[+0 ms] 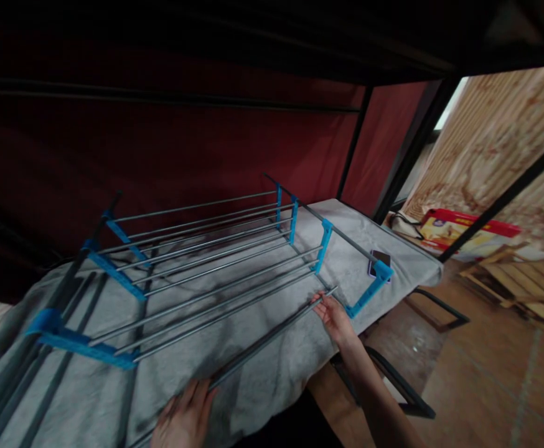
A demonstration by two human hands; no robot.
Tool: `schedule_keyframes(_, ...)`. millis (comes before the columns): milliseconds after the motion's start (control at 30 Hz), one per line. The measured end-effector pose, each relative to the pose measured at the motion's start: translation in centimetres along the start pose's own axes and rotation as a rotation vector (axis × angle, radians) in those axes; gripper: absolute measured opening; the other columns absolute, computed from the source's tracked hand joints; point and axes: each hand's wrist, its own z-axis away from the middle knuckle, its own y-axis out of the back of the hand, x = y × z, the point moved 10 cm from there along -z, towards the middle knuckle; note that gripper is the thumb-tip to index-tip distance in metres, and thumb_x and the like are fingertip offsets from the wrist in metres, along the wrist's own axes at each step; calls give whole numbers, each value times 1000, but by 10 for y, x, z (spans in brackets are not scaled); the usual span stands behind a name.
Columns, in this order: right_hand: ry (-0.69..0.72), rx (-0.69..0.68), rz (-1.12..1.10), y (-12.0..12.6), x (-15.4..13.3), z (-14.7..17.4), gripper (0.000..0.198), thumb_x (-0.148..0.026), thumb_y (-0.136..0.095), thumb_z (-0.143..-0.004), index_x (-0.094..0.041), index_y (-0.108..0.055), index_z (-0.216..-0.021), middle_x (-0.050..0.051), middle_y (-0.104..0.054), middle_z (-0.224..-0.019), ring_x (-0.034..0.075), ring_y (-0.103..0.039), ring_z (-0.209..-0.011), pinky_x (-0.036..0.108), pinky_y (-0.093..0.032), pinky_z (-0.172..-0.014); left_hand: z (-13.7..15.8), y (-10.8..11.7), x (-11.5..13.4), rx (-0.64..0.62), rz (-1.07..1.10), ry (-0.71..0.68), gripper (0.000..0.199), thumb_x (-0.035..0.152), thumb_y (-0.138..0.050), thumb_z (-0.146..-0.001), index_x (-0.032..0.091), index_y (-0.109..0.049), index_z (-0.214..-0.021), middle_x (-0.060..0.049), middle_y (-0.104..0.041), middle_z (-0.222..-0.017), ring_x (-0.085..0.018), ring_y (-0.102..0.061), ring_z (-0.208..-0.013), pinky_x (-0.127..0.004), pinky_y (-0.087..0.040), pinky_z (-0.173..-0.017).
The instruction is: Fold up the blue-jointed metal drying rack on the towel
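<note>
My right hand (333, 317) pinches the far end of a long grey metal rod (257, 345), its tip showing just past the fingers. My left hand (183, 414) is wrapped round the same rod lower down, near the bottom edge; some of its fingers are hidden. There may be more than one rod in this grip; I cannot tell. Beyond it lies a partly built rack with several thin crossbars (225, 292) between blue plastic brackets (89, 348) on thicker tubes. A right-hand blue bracket (370, 292) is close to my right hand, with no crossbar visible in it.
The rack rests on a grey blanket (347, 214) over a bed under a dark metal frame (353, 140). A phone (380, 262) lies by the right tube. Loose dark tubes (66, 367) are at left. On the right are a wooden slatted piece (519, 283) and a red-and-yellow box (468, 230).
</note>
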Motion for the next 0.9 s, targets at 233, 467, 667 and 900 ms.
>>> schedule_keyframes(233, 23, 68, 12, 3, 4, -18, 27, -35, -91, -71, -25, -68, -79, 0, -76, -82, 19, -71, -80, 36, -62, -85, -2, -14, -59, 138, 65, 160, 39, 40, -39, -100, 27, -76, -106, -5, -80, -106, -23, -76, -93, -37, -60, -83)
schedule_keyframes(467, 19, 32, 50, -1, 6, -22, 23, -37, -87, -74, -25, -70, -83, 0, -76, -86, 18, -72, -84, 33, -62, -89, 15, -34, -68, 203, 28, -18, 46, 22, -34, -99, 30, -79, -102, -5, -80, -105, -24, -72, -99, -38, -56, -85)
schedule_keyframes(667, 29, -8, 45, 6, 4, -15, 32, -36, -95, -69, -26, -72, -90, -1, -78, -99, 18, -74, -97, 36, -60, -101, 23, -28, -48, 250, -39, -76, 41, 14, -41, -101, 30, -78, -111, -3, -80, -111, -23, -69, -108, -38, -49, -93)
schedule_keyframes(900, 5, 85, 147, 45, 8, -31, 33, -41, -95, -68, -28, -71, -87, 0, -76, -96, 17, -73, -96, 35, -60, -101, 19, -14, -45, 245, -12, 127, 37, 29, -39, -110, 21, -73, -124, -8, -79, -113, -21, -71, -108, -36, -49, -103)
